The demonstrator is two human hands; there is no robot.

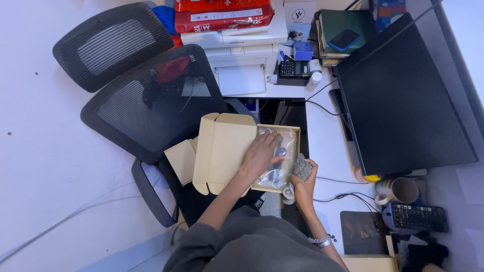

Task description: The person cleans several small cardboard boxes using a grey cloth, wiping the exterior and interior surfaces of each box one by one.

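While we lean over the seat of the black mesh chair, our left hand lies flat inside the open cardboard box, fingers spread narrow and pressing down on the clear plastic bag that fills its tray. That pressure seems to keep the crinkly bag, with something dark inside it, from springing up out of the tray. Just at four o'clock from the box, our right hand is curled around a small grey rough-textured piece, the fingers closed on it and held against the box's right edge, apparently so it stays ready beside the bag. What hangs pale below that hand we cannot tell.

The box rests on the chair seat rather than on the desk, its lid flap folded out toward nine o'clock, which leaves the tray free for both hands.

At three to five o'clock the white desk carries a mug, a dark mouse pad and thin black cables. Farther out, at one to two o'clock, a large dark monitor leans over a keyboard. At twelve o'clock stand a white printer with red paper reams on top, a calculator and a phone on stacked books. A second mesh chair back stands at ten o'clock on the pale floor.
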